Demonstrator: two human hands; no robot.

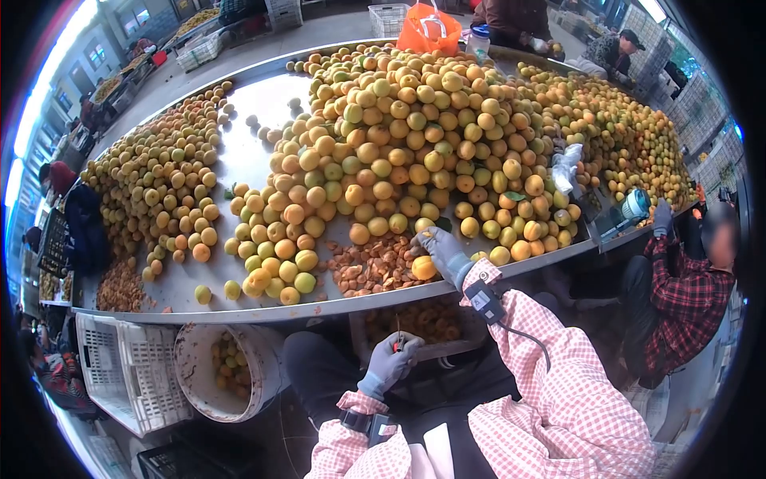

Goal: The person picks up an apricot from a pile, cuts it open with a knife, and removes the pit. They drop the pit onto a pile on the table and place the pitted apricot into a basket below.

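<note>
My left hand, in a grey glove, is closed around a small knife with a red handle. Its thin blade points up, above my lap and in front of a crate of fruit pieces. Over the table edge reaches my right hand, also gloved, with its fingers bent together. A small yellowish bit shows at its fingertips, too small to name. Beside that hand lies a single apricot on a heap of brown pits. A large pile of apricots rises just beyond.
The metal table curves around me, its raised rim near my knees. A white bucket with apricots and white plastic crates stand at left. A co-worker in a plaid shirt sits at right. An orange bag stands behind the pile.
</note>
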